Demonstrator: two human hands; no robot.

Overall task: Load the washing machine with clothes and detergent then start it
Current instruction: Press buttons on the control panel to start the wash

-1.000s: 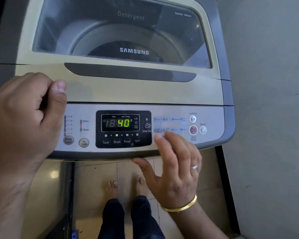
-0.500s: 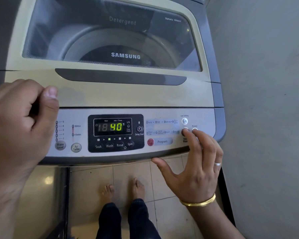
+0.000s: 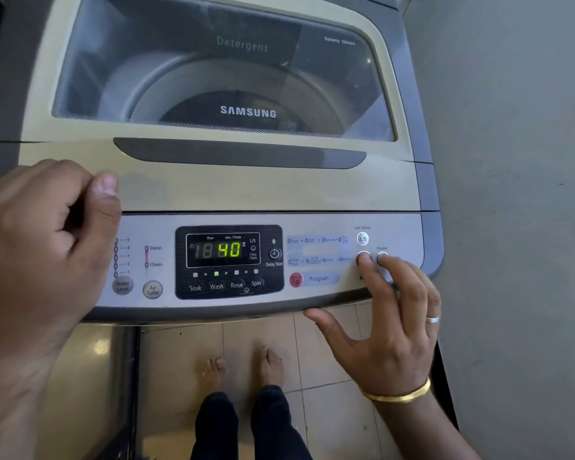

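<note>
The light is soft and even, like daylight, and the picture is bright enough to see well. The glass lid [image 3: 213, 78] has a pale, milky shine on it, so what is under it looks hazy. The green numbers on the display [image 3: 228, 250] glow by themselves. A round white spot of glare sits on the shiny surface [image 3: 100, 346] low on the left. The top left corner is dark. The right grip [image 3: 385, 327] throws a small soft shadow under its fingers on the control panel [image 3: 160, 227]. The left grip [image 3: 44, 247] is very close to the camera and looks big and a little fuzzy. Straight lines bend near the edges.
</note>
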